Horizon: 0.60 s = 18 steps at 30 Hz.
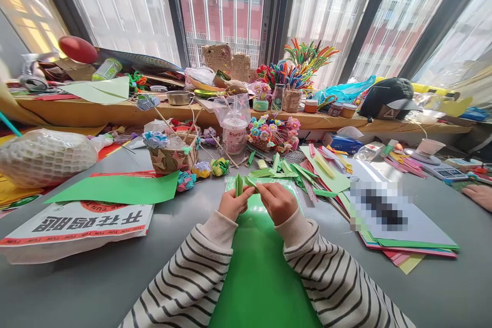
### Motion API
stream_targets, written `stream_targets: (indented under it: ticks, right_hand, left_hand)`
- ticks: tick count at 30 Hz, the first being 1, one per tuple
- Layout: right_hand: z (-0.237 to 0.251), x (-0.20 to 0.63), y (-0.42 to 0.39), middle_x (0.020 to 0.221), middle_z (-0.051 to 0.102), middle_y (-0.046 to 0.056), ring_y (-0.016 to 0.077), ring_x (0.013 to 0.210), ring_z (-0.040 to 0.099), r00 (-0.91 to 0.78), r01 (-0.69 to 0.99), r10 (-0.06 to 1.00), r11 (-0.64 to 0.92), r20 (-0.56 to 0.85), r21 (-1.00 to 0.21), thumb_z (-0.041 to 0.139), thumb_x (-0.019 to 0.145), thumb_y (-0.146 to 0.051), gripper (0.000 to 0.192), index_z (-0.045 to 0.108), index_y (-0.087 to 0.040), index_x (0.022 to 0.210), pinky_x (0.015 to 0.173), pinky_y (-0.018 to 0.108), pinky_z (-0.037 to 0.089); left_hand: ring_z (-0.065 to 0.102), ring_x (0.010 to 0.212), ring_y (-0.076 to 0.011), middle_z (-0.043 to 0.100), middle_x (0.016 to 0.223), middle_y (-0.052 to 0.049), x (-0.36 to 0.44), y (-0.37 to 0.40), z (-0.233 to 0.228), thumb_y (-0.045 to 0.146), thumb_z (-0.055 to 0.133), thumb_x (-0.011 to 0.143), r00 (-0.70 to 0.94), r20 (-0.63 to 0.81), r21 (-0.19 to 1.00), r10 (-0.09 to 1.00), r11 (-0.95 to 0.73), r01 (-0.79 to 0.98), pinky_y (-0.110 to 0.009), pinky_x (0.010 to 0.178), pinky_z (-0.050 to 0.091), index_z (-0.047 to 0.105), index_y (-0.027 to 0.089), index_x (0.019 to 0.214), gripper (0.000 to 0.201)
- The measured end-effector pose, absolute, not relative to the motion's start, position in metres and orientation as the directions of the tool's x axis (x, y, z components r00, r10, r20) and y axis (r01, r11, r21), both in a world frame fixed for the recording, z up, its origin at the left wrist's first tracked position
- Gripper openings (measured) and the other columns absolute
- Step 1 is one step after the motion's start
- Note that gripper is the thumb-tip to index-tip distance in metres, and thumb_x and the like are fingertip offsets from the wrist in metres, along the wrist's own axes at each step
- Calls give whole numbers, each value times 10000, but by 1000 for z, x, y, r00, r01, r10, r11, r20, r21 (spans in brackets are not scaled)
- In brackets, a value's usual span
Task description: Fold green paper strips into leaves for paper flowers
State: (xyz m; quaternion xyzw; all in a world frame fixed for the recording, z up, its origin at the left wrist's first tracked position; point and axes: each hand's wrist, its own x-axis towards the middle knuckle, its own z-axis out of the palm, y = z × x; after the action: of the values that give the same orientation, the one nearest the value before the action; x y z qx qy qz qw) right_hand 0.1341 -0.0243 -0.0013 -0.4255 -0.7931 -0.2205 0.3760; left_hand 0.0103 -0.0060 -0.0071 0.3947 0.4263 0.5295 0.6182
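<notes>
**Left hand (233,205) and right hand (280,202) closed on folded green paper (239,185)**

The paper is pinched between the fingertips of both hands, one pointed end standing up above the left fingers. The two hands nearly meet. Directly beneath the grip, a green mat (265,277) runs back toward the person, between the striped sleeves (184,271). Just beyond and to the right of the grip lie loose green strips (286,168). Past it, slightly left, stands a lidded cup (234,136); farther left are paper flowers (186,181) and a basket (169,159). Well to the left, a green sheet (115,188) overlaps a printed bag (92,223). Well to the right sits a paper stack (418,228).
</notes>
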Motion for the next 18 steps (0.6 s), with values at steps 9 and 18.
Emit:
stream_targets:
  ticks: [9,18]
  right_hand:
    - [4,131,-27,795,629,64,151,696,549,-412,832,492,546,766,97,406,774,-160,227,578,-137,920,645,268,444]
    - [-9,132,-21,865,623,88,169,725,581,-327,838,576,543,750,-52,340,788,-123,291,547,-154,990,651,278,462]
  left_hand:
    - [228,233,-20,265,240,94,7,-7,-4,352,654,493,48,-48,946,998,61,-319,-186,281,141,609,89,586,283]
    - [251,242,-14,420,314,53,5,-6,-5,322,661,495,19,-37,938,999,41,-343,-192,283,165,602,100,605,255]
